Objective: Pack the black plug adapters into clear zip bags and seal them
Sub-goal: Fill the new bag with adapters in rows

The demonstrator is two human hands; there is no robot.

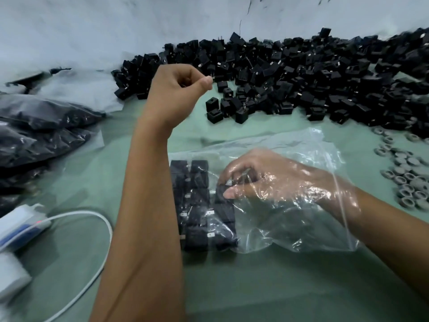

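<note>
We keep the clear zip bag [278, 182] flat on the green table [255, 287] so the black plug adapters [202, 205] stack in tidy rows at its closed end. Our right hand [267, 180] reaches inside through the mouth, its grip pinching an adapter into the third row. Our left hand [181, 89] hovers raised near the loose pile [301, 77], fingers curled, thumb pressed to forefinger; whether they pinch anything we cannot tell.

Place: you're at a small packing workbench
Signs: bulk adapter heap [301, 84] along the wall [92, 31], filled bags [39, 135] stacked left, grey rings [406, 177] loose on the green mat [278, 287]
</note>
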